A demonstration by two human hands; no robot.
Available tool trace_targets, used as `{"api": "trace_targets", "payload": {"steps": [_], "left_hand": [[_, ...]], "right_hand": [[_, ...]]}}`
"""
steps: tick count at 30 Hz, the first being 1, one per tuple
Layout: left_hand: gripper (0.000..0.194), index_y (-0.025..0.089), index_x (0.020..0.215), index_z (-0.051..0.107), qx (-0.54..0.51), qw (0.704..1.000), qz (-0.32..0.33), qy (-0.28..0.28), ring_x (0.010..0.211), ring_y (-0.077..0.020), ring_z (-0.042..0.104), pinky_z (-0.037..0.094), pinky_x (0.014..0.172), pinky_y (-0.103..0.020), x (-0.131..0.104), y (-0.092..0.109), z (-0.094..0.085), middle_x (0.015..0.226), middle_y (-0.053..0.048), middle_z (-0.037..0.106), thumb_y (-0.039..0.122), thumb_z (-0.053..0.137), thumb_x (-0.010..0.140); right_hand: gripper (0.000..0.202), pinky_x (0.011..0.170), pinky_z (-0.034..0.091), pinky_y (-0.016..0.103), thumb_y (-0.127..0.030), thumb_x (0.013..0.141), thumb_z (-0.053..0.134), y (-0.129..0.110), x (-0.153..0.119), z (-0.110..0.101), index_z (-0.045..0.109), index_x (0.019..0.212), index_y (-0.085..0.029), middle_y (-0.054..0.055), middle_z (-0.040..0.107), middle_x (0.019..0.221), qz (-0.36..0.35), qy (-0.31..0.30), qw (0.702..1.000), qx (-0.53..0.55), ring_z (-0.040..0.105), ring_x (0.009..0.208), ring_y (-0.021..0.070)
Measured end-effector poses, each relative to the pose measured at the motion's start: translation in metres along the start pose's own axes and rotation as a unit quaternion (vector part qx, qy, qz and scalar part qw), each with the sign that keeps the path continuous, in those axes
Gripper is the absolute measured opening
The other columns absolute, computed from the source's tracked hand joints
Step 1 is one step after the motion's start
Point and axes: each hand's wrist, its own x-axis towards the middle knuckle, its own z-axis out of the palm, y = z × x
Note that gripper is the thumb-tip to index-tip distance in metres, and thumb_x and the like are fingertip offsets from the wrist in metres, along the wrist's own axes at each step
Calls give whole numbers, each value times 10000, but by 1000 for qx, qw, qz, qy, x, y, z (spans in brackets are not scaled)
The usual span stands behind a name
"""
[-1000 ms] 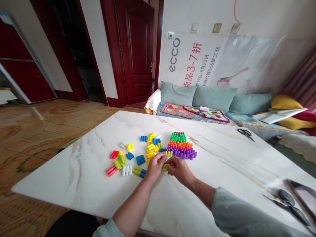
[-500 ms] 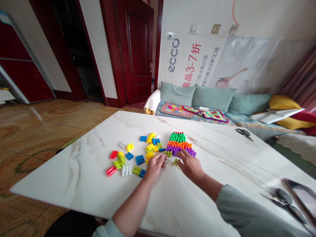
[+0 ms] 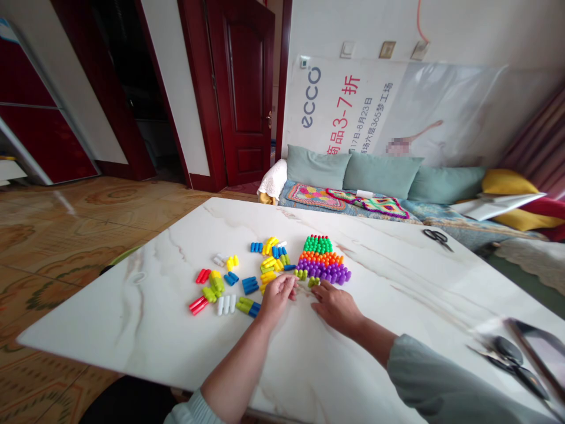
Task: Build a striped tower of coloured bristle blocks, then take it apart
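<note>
On the white marbled table (image 3: 168, 318), rows of purple pieces (image 3: 329, 272), orange pieces (image 3: 321, 259) and green pieces (image 3: 317, 244) stand packed together, with red ones behind. Two small olive-green clusters lie at the front edge of the purple rows. The right-hand cluster (image 3: 313, 282) is just beside the fingertips of my right hand (image 3: 336, 303), whose fingers are bent and apart over the table. My left hand (image 3: 280, 294) rests nearer the left-hand cluster (image 3: 301, 274), its fingers curled together; whatever they hold, if anything, is too small to make out.
Left of my hands lie loose groups: blue (image 3: 250, 285), white (image 3: 226, 305), red (image 3: 199, 305) and yellow (image 3: 232, 262). Black scissors (image 3: 436, 237) lie at the far right. Another dark-handled tool (image 3: 507, 359) and a phone-like object (image 3: 536, 347) sit at the near right.
My right hand has drawn back slightly towards me from the purple rows. The right-hand olive-green cluster now sits closer to those rows. My left hand has stayed in place.
</note>
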Motion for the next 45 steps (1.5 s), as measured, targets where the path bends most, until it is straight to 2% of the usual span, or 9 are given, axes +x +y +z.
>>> {"api": "trace_targets", "payload": {"steps": [4, 9, 14, 20, 25, 28, 32, 39, 45], "left_hand": [[426, 133, 929, 670, 5, 1000, -1, 3, 651, -130, 557, 495, 550, -221, 0, 0, 0, 773, -44, 613, 530, 608, 789], [431, 130, 926, 668, 4, 1000, -2, 2, 643, -123, 553, 495, 547, -219, 0, -1, 0, 768, -38, 611, 533, 607, 785], [424, 138, 928, 668, 4, 1000, 0, -1, 644, -122, 562, 493, 554, -219, 1, -3, 0, 769, -33, 618, 533, 599, 789], [402, 136, 942, 660, 17, 1000, 1, -1, 636, -117, 569, 489, 562, -216, -1, 1, 1, 778, -39, 624, 509, 582, 813], [283, 157, 1003, 643, 118, 988, 97, 1, 686, -130, 610, 496, 624, -229, -12, 9, 6, 821, -51, 657, 374, 492, 901], [225, 186, 1021, 645, 226, 959, 163, 53, 843, -159, 640, 503, 718, -252, -15, 17, 5, 948, -63, 685, 240, 459, 908], [241, 195, 935, 674, 386, 904, 152, 106, 923, -175, 629, 490, 848, -300, 2, 32, -14, 969, -45, 698, 88, 486, 828], [306, 209, 1008, 698, 575, 812, 98, -12, 1108, -183, 558, 420, 1011, -303, 45, 47, -61, 1115, -37, 664, 76, 509, 807], [359, 272, 1091, 679, 666, 737, 49, -104, 1138, -177, 550, 431, 983, -277, 58, 63, -67, 1189, -22, 620, 106, 493, 833]], "right_hand": [[321, 626, 369, 255, -315, 848, 490, 0, 6, 1, 576, 1136, -203, 65, 601, 1060, 4, 2, 1000, -6, 617, 811, 173], [267, 628, 381, 253, -326, 869, 471, 0, 7, 2, 598, 1066, -199, 72, 578, 1090, -1, -2, 1000, -10, 619, 805, 168], [340, 632, 406, 263, -292, 869, 473, -1, 5, 0, 557, 1185, -201, 95, 530, 1219, -3, 0, 1000, -4, 625, 784, 163], [199, 677, 410, 256, -266, 914, 394, -5, -5, 17, 576, 953, -197, 40, 595, 962, -68, 47, 994, 69, 603, 765, 145], [148, 657, 384, 260, -241, 914, 378, -8, -8, 27, 521, 901, -201, 16, 607, 872, -71, 80, 989, 99, 580, 720, 142], [142, 650, 374, 260, -242, 915, 376, -7, -6, 28, 511, 895, -204, 16, 609, 870, -76, 82, 988, 104, 574, 709, 143], [161, 652, 368, 261, -246, 922, 355, -4, -6, 28, 508, 895, -205, 21, 611, 877, -84, 82, 987, 108, 573, 714, 146], [177, 635, 352, 267, -244, 921, 346, -5, -6, 27, 517, 891, -205, 25, 617, 866, -82, 82, 987, 110, 567, 699, 147], [176, 636, 348, 269, -246, 921, 344, -4, -6, 28, 513, 892, -206, 26, 617, 877, -79, 83, 987, 109, 563, 699, 146]]}}
